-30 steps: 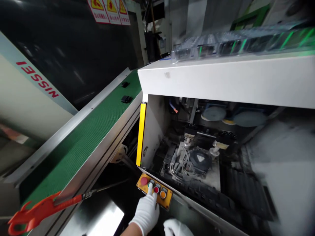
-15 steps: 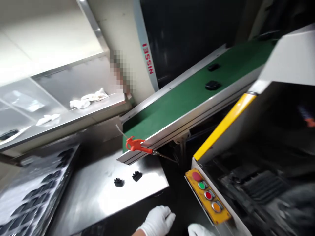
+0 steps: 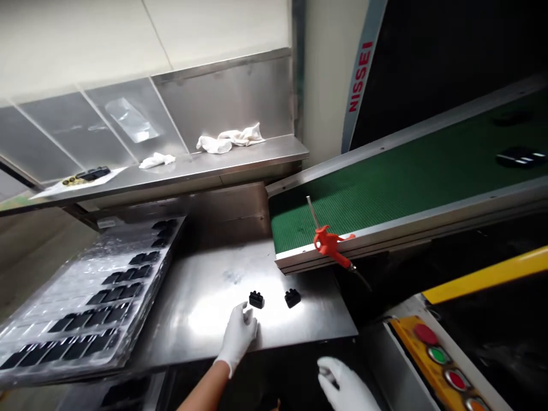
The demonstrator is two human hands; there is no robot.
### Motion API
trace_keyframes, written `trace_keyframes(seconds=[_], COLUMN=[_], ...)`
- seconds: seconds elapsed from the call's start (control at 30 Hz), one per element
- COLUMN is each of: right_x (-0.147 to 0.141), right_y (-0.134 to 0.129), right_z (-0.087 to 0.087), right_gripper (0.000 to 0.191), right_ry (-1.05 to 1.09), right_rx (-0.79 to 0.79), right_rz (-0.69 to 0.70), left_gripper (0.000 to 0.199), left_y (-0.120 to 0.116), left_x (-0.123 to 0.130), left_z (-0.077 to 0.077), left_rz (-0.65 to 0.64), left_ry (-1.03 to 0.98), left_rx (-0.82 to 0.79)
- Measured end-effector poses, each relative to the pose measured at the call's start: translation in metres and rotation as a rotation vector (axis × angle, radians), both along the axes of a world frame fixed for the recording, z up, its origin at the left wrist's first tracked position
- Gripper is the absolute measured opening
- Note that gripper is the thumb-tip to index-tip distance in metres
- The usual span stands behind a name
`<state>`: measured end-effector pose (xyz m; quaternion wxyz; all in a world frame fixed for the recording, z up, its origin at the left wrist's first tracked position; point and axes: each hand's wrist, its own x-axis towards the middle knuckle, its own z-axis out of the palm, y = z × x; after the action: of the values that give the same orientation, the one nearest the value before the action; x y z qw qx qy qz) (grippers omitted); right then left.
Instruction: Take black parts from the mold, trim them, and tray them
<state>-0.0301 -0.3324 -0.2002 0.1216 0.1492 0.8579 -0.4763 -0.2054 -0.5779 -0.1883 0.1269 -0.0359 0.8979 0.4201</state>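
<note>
Swung left from the yellow button panel (image 3: 436, 348), our view now centres on a flat stainless-steel table (image 3: 201, 308). Two small black plastic parts (image 3: 256, 299) sit on it side by side, a little apart. Our left hand (image 3: 237, 337), white-gloved, is open with fingers spread, just beside the nearer part and holding nothing. Our right hand (image 3: 345, 385), also gloved, is loosely curled below the table's front edge; we cannot tell whether it holds anything. Open steel lies between those parts and a clear plastic tray (image 3: 64, 297) at the left, with many black parts in rows. An orange air blow gun (image 3: 329, 242) rests on the lower end of a green conveyor belt (image 3: 406, 171), where two black parts lie further along. Above, a steel shelf (image 3: 257, 151) carries two white cloths (image 3: 226, 140).
</note>
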Motion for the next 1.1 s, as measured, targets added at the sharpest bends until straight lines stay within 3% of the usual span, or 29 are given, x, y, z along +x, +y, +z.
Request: trace_keyframes(seconds=[0.13, 0.2, 0.3, 0.4, 0.53, 0.63, 0.7, 0.8, 0.93, 1.1], right_x=[-0.073, -0.111, -0.153, -0.172, -0.172, -0.165, -0.159, -0.143, -0.113, -0.083], right_y=[-0.005, -0.004, -0.003, -0.004, -0.008, -0.015, -0.021, -0.029, -0.041, -0.062], right_z=[-0.007, -0.011, -0.016, -0.015, -0.007, 0.003, 0.013, 0.037, 0.077, 0.106], right_gripper=[0.051, 0.068, 0.075, 0.060, 0.030, 0.027, 0.027, 0.033, 0.039, 0.030], right_ry=[0.067, 0.070, 0.061, 0.076, 0.079, 0.048, 0.016, -0.020, -0.082, -0.094], right_rx=[-0.060, -0.058, -0.046, -0.036, -0.048, -0.137, -0.225, -0.359, -0.724, -1.038], right_rz=[-0.175, -0.247, -0.257, -0.193, -0.133, -0.127, -0.114, -0.065, -0.130, -0.291], left_gripper=[0.080, 0.080, 0.059, 0.040, 0.028, 0.022, 0.022, 0.029, 0.033, 0.021], left_y=[-0.018, -0.016, -0.008, -0.001, 0.004, 0.008, 0.010, 0.011, 0.008, 0.006], left_x=[-0.043, -0.059, -0.071, -0.073, -0.063, -0.050, -0.038, -0.015, 0.021, 0.051], left_z=[-0.002, -0.002, 0.000, 0.002, 0.006, 0.013, 0.021, 0.040, 0.073, 0.110], left_rz=[-0.213, -0.318, -0.370, -0.343, -0.264, -0.163, -0.080, -0.027, 0.017, 0.026], left_ry=[0.094, 0.098, 0.082, 0.089, 0.080, 0.012, -0.116, -0.349, -0.527, -0.606], left_rx=[0.003, -0.046, -0.077, -0.085, -0.043, 0.018, 0.183, 0.591, 1.029, 1.247])
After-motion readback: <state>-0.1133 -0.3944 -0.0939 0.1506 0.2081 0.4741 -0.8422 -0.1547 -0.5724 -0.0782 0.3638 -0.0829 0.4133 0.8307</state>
